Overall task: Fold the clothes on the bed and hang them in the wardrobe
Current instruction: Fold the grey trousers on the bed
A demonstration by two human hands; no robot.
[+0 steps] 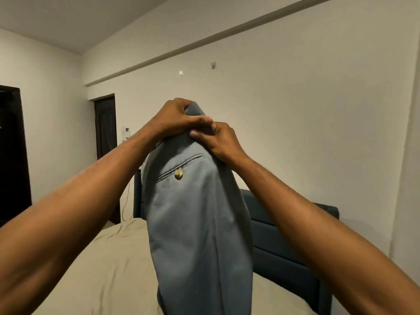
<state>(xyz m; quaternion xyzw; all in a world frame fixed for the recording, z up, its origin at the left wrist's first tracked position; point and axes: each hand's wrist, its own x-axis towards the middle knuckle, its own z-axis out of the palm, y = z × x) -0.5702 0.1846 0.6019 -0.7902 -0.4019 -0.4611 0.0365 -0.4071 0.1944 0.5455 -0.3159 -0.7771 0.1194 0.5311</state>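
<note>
A pair of grey-blue trousers (200, 223) hangs upright in front of me, held high above the bed (109, 264). A back pocket with a gold button (178, 174) faces me. My left hand (179, 117) grips the top of the waistband from the left, fingers curled over the cloth. Just below and to the right of it, my right hand (221, 142) pinches the waistband, and the two hands touch. The trouser legs run down out of the frame's bottom edge.
The bed has a beige sheet and a dark blue padded headboard (284, 242) against the right wall. A dark door (105, 130) stands at the far left wall, with a dark opening (11, 155) at the left edge. A thin cable (127, 205) hangs by the bed.
</note>
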